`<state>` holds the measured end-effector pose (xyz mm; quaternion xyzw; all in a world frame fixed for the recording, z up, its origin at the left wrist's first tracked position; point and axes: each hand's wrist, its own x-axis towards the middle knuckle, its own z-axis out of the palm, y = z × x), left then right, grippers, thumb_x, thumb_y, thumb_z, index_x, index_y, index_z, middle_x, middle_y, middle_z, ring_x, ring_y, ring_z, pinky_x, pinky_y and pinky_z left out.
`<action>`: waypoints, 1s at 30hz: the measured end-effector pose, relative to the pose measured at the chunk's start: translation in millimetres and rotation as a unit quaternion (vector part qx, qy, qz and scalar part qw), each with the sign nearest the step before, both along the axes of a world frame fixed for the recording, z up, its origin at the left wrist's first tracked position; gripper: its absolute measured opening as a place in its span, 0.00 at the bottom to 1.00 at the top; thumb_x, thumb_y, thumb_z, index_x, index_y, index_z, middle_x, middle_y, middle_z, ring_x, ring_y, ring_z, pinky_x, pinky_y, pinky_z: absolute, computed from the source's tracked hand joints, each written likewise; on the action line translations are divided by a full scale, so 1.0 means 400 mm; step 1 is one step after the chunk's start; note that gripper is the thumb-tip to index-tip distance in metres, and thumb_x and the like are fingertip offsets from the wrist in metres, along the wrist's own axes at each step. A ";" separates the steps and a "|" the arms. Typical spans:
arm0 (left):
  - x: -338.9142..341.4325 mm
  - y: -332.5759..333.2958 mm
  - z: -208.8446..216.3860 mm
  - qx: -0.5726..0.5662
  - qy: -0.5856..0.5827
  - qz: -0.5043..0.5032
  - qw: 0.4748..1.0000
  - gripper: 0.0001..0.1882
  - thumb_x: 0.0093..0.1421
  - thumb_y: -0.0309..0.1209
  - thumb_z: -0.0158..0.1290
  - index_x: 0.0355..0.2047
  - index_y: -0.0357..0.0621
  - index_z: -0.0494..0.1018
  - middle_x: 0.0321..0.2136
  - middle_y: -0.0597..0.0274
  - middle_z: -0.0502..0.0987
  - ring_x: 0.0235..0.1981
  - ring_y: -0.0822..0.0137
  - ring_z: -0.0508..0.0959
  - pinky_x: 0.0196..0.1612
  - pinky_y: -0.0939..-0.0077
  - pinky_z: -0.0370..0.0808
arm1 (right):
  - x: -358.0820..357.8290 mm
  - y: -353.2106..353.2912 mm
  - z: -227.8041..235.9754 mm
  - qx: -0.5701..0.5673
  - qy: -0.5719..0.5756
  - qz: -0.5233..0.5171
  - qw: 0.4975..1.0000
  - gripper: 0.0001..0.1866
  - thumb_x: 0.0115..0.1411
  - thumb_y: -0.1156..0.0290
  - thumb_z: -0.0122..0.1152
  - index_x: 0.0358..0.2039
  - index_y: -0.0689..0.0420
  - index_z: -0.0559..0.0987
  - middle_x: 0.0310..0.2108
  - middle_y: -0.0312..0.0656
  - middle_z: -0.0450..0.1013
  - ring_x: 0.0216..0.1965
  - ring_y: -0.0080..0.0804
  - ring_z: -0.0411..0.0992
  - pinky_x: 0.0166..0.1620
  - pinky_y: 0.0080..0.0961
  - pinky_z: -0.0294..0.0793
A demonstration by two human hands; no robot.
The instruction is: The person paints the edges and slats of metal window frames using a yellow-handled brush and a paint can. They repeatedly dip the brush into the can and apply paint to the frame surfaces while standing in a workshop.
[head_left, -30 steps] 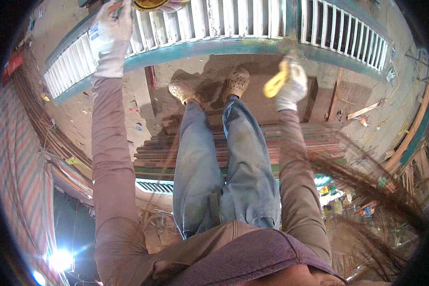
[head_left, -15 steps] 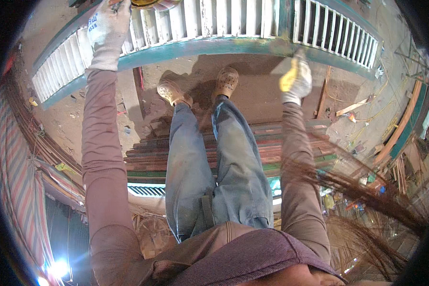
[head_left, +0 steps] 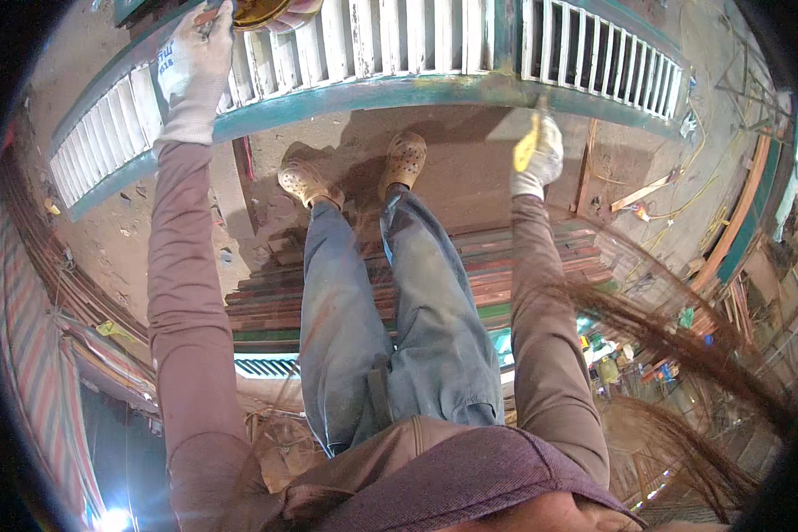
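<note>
My left hand [head_left: 191,62], in a white knitted glove, is closed at the rim of a round tin [head_left: 259,12] with amber-brown contents, cut off by the top edge. An orange-brown bit shows at its fingertips; I cannot tell what it is. A slatted shutter panel with a teal frame [head_left: 363,94] and white slats stretches across beneath the tin. My right hand [head_left: 539,152], gloved in white and yellow, is closed around a thin paintbrush [head_left: 542,106]. The brush tip points at the frame's near edge; whether it touches is unclear.
My feet in tan clogs [head_left: 304,182] stand on the dirt floor just short of the panel. Stacked reddish wood strips [head_left: 266,288] lie behind my legs. Loose sticks [head_left: 640,193] and yellow cord are at right. A striped sheet [head_left: 40,355] hangs at left, near a bright lamp [head_left: 115,520].
The whole view has shifted slightly, with the panel and feet now a little farther left. My right hand has drawn slightly down with the brush. My left hand stays at the tin.
</note>
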<state>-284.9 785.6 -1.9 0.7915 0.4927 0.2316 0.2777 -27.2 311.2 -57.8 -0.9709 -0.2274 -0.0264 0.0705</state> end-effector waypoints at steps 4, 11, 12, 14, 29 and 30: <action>-0.021 0.012 -0.001 -0.024 0.058 0.057 0.996 0.23 0.60 0.48 0.58 0.38 0.37 0.79 0.29 0.59 0.81 0.32 0.70 0.78 0.40 0.74 0.73 | -0.152 0.122 0.090 0.124 0.115 0.108 0.980 0.19 0.58 0.74 0.54 0.51 0.51 0.77 0.48 0.42 0.76 0.48 0.40 0.75 0.51 0.32 0.73; -0.007 -0.047 0.140 -0.160 -0.124 0.128 0.971 0.20 0.60 0.47 0.58 0.23 0.43 0.79 0.18 0.66 0.77 0.18 0.78 0.71 0.21 0.78 0.67 | -0.262 0.254 0.184 0.459 0.278 -0.022 0.844 0.14 0.65 0.78 0.54 0.51 0.65 0.74 0.48 0.44 0.74 0.48 0.31 0.73 0.54 0.30 0.72; -0.020 -0.054 0.154 -0.180 -0.145 0.124 0.965 0.20 0.60 0.47 0.58 0.24 0.42 0.79 0.17 0.67 0.76 0.18 0.78 0.71 0.21 0.79 0.66 | -0.262 0.289 0.215 0.477 0.328 -0.047 0.814 0.14 0.65 0.78 0.54 0.51 0.66 0.74 0.49 0.44 0.74 0.48 0.30 0.73 0.54 0.29 0.72; -0.027 -0.091 0.234 -0.170 -0.190 0.101 0.962 0.17 0.62 0.44 0.57 0.33 0.42 0.79 0.18 0.68 0.76 0.18 0.80 0.70 0.22 0.83 0.65 | -0.276 0.394 0.284 0.545 0.400 -0.038 0.736 0.17 0.63 0.77 0.58 0.52 0.66 0.73 0.48 0.43 0.74 0.47 0.29 0.73 0.54 0.27 0.71; -0.077 -0.161 0.293 0.202 -0.062 -0.061 0.976 0.14 0.64 0.34 0.54 0.42 0.35 0.77 0.25 0.62 0.78 0.21 0.77 0.72 0.24 0.78 0.68 | -0.372 0.771 0.380 0.314 0.354 0.096 0.876 0.19 0.60 0.62 0.61 0.46 0.62 0.78 0.40 0.49 0.79 0.44 0.37 0.77 0.46 0.30 0.73; -0.081 -0.143 0.275 0.370 -0.007 -0.146 0.917 0.15 0.65 0.33 0.53 0.45 0.34 0.77 0.24 0.64 0.78 0.20 0.81 0.71 0.22 0.82 0.66 | -0.379 0.769 0.374 0.330 0.355 0.097 0.869 0.19 0.60 0.63 0.61 0.46 0.63 0.78 0.40 0.49 0.79 0.43 0.36 0.77 0.46 0.31 0.73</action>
